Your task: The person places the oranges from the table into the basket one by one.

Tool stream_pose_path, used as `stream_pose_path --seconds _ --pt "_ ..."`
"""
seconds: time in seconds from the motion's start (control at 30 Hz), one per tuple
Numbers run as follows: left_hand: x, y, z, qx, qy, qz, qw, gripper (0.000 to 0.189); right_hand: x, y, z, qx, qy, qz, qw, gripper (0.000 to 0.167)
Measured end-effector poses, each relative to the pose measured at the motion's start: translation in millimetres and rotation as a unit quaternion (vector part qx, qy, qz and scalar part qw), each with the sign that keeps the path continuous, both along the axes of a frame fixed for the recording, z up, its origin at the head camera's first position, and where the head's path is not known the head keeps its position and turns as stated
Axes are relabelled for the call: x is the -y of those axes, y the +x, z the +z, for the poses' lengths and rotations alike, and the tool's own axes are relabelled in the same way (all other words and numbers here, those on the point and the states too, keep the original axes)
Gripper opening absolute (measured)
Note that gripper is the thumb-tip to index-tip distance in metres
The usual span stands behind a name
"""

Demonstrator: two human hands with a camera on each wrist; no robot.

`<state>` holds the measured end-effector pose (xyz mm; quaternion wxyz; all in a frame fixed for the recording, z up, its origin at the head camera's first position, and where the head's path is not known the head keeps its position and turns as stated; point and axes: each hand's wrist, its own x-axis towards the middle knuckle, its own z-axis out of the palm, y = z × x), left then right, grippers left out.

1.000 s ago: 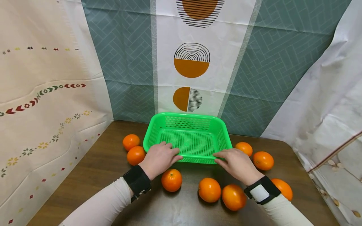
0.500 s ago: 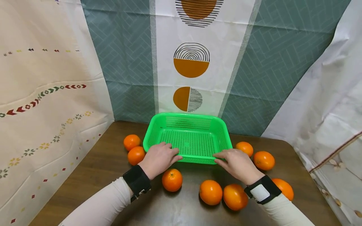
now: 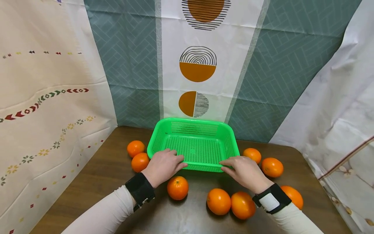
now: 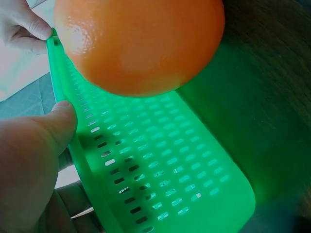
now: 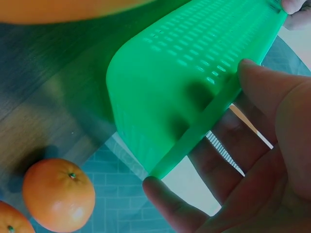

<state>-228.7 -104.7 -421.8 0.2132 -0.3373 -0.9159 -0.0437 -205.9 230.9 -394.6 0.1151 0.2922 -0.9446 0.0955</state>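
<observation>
A green plastic mesh basket (image 3: 196,121) sits at the back of the table with nothing in it. My left hand (image 3: 164,166) grips its near rim left of centre, thumb outside and fingers over the inside; the left wrist view shows the thumb (image 4: 60,121) on that rim. Near the right front corner my right hand (image 3: 247,171) holds the same rim, thumb (image 5: 257,77) outside and fingers reaching inside. One orange (image 3: 178,188) lies in front of the basket beside my left wrist. Two more oranges, one left (image 3: 218,201) and one right (image 3: 243,205), lie near my right wrist.
Two oranges, one behind (image 3: 135,149) and one in front (image 3: 140,162), lie left of the basket. Several others, including one orange (image 3: 272,167), lie on its right. A patterned cloth (image 3: 131,81) hangs directly behind the brown table (image 3: 99,191).
Both hands keep their hold on the basket, which looks unmoved. The orange at front centre has shifted slightly toward me and to the right.
</observation>
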Motion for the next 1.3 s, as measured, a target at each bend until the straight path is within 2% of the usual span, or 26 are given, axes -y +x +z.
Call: stream_pose_path --seconds 0.3,0.8,0.93,1.1,1.3 --pt "4.3 -1.2 -1.1 0.009 0.000 0.006 0.9999 0.029 3.3 -0.3 -0.5 0.001 0.003 0.007 1.0000 0.022" --pt "2.1 -0.9 3.8 0.006 -0.010 0.013 0.9998 0.026 4.9 -0.9 0.0 0.005 0.012 -0.002 0.9999 0.023" --pt "0.9 -1.6 0.2 0.008 -0.014 0.015 0.9998 0.030 2.2 1.8 -1.9 0.005 0.004 -0.008 1.0000 0.032" --pt "2.9 2.1 0.3 0.013 -0.003 0.024 0.9996 0.047 -3.2 8.9 -3.5 -0.007 -0.009 -0.012 0.9999 0.048" --pt "3.8 9.1 6.2 -0.017 0.012 0.037 0.9991 0.055 -11.1 18.3 -5.1 -0.015 -0.018 -0.008 0.9997 0.065"
